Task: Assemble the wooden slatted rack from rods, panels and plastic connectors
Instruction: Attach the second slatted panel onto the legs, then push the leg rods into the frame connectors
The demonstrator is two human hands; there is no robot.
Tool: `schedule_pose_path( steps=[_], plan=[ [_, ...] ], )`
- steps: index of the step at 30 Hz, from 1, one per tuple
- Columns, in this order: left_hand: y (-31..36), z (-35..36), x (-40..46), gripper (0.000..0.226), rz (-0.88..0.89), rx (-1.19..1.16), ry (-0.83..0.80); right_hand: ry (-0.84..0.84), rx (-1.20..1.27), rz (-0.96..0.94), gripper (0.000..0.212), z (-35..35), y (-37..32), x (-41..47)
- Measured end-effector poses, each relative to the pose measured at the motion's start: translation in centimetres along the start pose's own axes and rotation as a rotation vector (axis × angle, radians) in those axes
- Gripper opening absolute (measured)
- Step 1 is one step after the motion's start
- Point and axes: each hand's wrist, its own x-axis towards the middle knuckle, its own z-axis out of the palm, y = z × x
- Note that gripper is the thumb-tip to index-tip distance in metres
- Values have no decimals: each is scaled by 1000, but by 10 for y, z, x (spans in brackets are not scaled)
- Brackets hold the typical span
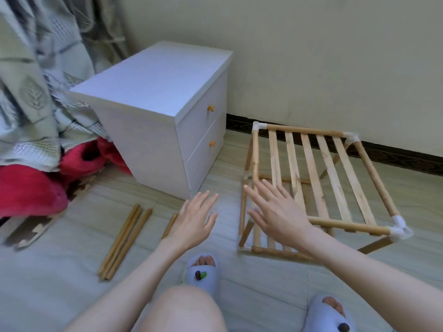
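Presently both hands — left hand (pixel 191 222), right hand (pixel 275 213) — hover spread and empty beside the two-tier pale wooden slatted rack with white plastic corner connectors (pixel 311 168) on the floor; loose brown wooden rods (pixel 124 240) lie left. Risk: an uneven push could spring the press-fit joints.

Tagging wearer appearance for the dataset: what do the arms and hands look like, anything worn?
Both arms are bare with no sleeves in view. Left hand and right hand wear no gloves, and no rings, watch or bracelets show. Nails look short and unpainted.
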Motion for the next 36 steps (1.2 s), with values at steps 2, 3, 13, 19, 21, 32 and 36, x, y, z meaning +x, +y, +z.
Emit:
schedule_pose_path(
  steps=[2, 3, 13, 19, 21, 32, 36],
  plan=[
    [-37, 8, -22, 67, -104, 22, 3, 36, 58, -98, 65, 14, -35, 17],
    [-56, 13, -35, 71, -140, 21, 7, 40, 117, -117, 71, 27, -52, 24],
    [-219, 86, -124, 61, -621, 23, -191, -487, 221, -25, 55, 211, -125, 93],
    [-281, 110, -98, 75, -904, 18, -255, -589, 51, -14, 67, 275, -113, 90],
    [-292, 111, -79, 77, -929, -50, -182, -578, 43, -4, 83, 284, -105, 86],
    [-248, 128, -51, 97, -832, -180, 3, -578, 160, 56, 66, 294, -108, 77],
    [-238, 133, -50, 101, -847, -217, -53, -601, 206, 96, 64, 286, -114, 77]
  ],
)
